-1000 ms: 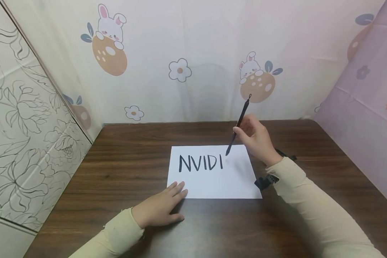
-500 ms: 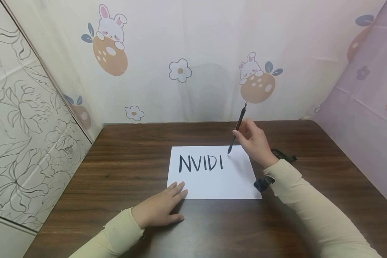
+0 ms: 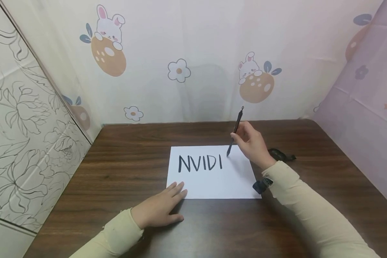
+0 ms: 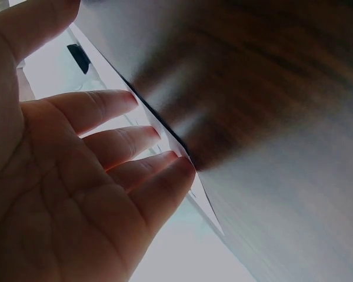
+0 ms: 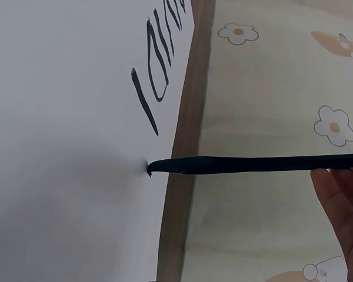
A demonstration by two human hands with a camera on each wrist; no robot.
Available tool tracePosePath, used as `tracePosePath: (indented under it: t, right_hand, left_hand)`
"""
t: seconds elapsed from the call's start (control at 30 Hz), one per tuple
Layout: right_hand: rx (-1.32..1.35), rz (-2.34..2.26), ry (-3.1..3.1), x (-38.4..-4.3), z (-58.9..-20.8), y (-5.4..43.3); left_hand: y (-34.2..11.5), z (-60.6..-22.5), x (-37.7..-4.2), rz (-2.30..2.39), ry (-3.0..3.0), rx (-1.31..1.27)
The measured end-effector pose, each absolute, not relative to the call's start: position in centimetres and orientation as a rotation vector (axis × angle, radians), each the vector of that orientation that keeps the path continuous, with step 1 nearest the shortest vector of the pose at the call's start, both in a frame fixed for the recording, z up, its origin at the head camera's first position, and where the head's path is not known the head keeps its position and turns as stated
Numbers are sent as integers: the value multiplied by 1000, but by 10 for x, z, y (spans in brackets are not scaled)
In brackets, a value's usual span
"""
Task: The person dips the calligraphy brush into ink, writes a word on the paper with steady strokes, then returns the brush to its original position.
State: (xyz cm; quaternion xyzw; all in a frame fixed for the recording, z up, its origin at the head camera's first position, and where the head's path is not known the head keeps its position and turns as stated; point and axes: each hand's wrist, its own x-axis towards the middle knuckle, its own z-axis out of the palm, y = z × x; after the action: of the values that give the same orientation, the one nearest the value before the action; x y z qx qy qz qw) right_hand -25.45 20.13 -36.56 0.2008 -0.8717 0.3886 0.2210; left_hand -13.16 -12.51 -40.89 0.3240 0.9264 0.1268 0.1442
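A white sheet of paper [image 3: 213, 184] lies on the brown wooden table [image 3: 132, 143], with the black letters "NVIDI" [image 3: 201, 163] across its upper part. My right hand [image 3: 251, 141] pinches a slim black ink brush [image 3: 236, 125] with a loop at its top end. The brush leans slightly, and its tip meets the paper to the right of the last letter; the right wrist view shows the bristles bent there. My left hand [image 3: 161, 208] lies flat with fingers spread, fingertips on the paper's lower left corner. In the left wrist view its fingers [image 4: 94, 108] are straight.
Partly behind my right wrist, a small black rounded object [image 3: 278, 154] lies on the table. A black camera mount [image 3: 262, 184] is strapped at my right cuff. A rabbit-print curtain [image 3: 206, 43] hangs behind the table, and a flower-patterned panel [image 3: 22, 107] stands on the left.
My right hand has come down slightly and to the left, bringing the brush tip from above the paper onto it. The left hand and the paper have stayed in place.
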Motion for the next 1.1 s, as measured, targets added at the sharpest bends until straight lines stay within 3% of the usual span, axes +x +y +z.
tracePosePath:
  t: [1.1]
  right_hand:
    - [619, 1153, -2519, -226, -361, 196]
  left_hand:
    - [-125, -409, -131, 378, 2671, 937]
